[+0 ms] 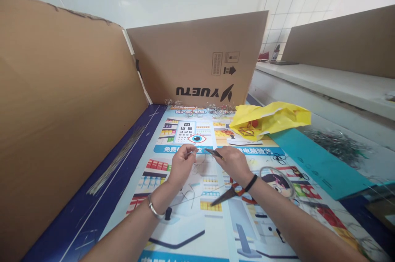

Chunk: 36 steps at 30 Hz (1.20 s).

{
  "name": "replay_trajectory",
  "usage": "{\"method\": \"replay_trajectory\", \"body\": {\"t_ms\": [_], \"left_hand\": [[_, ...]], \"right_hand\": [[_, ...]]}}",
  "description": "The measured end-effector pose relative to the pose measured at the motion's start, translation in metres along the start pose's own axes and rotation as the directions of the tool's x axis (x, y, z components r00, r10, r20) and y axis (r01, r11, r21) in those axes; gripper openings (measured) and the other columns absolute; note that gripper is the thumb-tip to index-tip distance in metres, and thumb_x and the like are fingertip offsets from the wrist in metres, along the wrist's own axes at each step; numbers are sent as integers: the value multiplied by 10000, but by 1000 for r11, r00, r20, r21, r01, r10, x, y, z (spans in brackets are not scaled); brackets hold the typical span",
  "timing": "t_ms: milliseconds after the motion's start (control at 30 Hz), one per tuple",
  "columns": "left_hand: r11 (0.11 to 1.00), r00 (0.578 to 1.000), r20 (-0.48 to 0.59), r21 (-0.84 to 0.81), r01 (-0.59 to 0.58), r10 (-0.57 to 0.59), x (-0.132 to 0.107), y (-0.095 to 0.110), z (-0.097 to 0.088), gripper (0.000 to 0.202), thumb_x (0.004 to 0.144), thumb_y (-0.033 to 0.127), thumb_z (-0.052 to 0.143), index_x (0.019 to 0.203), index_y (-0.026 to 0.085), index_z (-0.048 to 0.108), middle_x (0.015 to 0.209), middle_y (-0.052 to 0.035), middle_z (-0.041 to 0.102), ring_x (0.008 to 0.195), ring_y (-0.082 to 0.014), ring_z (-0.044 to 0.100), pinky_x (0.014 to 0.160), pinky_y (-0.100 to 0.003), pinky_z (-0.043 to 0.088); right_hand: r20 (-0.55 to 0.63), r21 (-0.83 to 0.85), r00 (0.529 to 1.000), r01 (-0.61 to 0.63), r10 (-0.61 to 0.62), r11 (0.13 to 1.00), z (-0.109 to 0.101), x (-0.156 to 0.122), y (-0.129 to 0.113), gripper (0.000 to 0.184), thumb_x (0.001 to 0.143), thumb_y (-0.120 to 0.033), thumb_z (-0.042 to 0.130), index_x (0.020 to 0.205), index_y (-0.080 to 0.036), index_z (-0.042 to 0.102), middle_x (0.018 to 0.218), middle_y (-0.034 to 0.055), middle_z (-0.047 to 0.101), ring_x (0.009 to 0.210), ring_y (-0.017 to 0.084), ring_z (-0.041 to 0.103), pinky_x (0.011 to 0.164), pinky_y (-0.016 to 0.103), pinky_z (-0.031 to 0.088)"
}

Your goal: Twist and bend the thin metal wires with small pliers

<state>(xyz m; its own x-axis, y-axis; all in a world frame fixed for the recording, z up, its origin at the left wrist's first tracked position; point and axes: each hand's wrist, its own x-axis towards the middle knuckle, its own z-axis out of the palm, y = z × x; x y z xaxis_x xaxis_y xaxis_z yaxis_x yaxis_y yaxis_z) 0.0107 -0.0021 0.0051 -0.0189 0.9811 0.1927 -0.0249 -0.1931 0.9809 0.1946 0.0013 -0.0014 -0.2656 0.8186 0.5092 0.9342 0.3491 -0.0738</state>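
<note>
My left hand (182,165) is closed in a pinch on a thin piece of wire (191,153) above the printed poster mat (185,221). My right hand (232,162) is closed around small pliers (213,153) whose tip points left toward the wire. The two hands almost meet over the mat's middle. More bent wire (188,194) lies on the mat under my left wrist, which wears a silver bangle. Red-handled scissors (232,193) lie on the mat just below my right wrist, which wears a black band.
Cardboard walls (61,114) stand on the left and at the back. A bundle of straight wires (115,161) lies at the left. A yellow plastic bag (268,120), a teal sheet (321,163), a wire heap (338,144) and a wire ring (277,175) are on the right.
</note>
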Motion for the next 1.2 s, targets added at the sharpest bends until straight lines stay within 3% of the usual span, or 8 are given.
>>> {"method": "replay_trajectory", "body": {"t_ms": [267, 467, 633, 900, 1200], "left_hand": [[997, 998, -11, 41, -67, 67, -1, -4, -1, 127, 715, 213, 555, 839, 200, 577, 868, -28, 624, 740, -127, 557, 646, -235, 437], [998, 999, 10, 44, -43, 42, -1, -3, 0, 146, 729, 266, 571, 854, 192, 556, 853, -11, 607, 585, -79, 501, 560, -210, 423], [996, 999, 18, 81, -45, 44, -1, -5, -2, 157, 732, 256, 568, 873, 188, 561, 849, -4, 597, 576, -69, 493, 553, -199, 415], [986, 996, 8, 140, -92, 91, 2, -6, -3, 115, 733, 241, 577, 823, 169, 582, 828, -20, 610, 658, -100, 537, 626, -227, 448], [962, 974, 72, 156, -225, 216, -1, -11, -7, 52, 761, 197, 550, 785, 178, 591, 879, -41, 606, 796, -138, 558, 689, -244, 459]], "right_hand": [[-120, 34, 992, 55, -50, 998, 3, -1, 4, 170, 830, -292, 528, 783, -180, 648, 708, 33, 625, 703, 140, 536, 682, 235, 329], [-148, 40, 986, 78, -71, 996, 5, -1, 4, 168, 826, -293, 536, 771, -182, 650, 678, 29, 606, 692, 145, 522, 679, 243, 328], [-177, 35, 979, 112, -104, 993, 7, -1, 5, 165, 829, -289, 530, 781, -184, 648, 669, 32, 591, 691, 147, 503, 682, 252, 319], [-164, -60, 964, 204, -211, 977, 2, -2, 6, 138, 823, -268, 527, 753, -190, 617, 652, 22, 551, 682, 154, 444, 685, 282, 289], [-200, -192, 921, 298, -334, 935, -6, 0, 13, 126, 822, -199, 505, 814, -191, 631, 644, 22, 525, 677, 163, 400, 644, 315, 242]]}}
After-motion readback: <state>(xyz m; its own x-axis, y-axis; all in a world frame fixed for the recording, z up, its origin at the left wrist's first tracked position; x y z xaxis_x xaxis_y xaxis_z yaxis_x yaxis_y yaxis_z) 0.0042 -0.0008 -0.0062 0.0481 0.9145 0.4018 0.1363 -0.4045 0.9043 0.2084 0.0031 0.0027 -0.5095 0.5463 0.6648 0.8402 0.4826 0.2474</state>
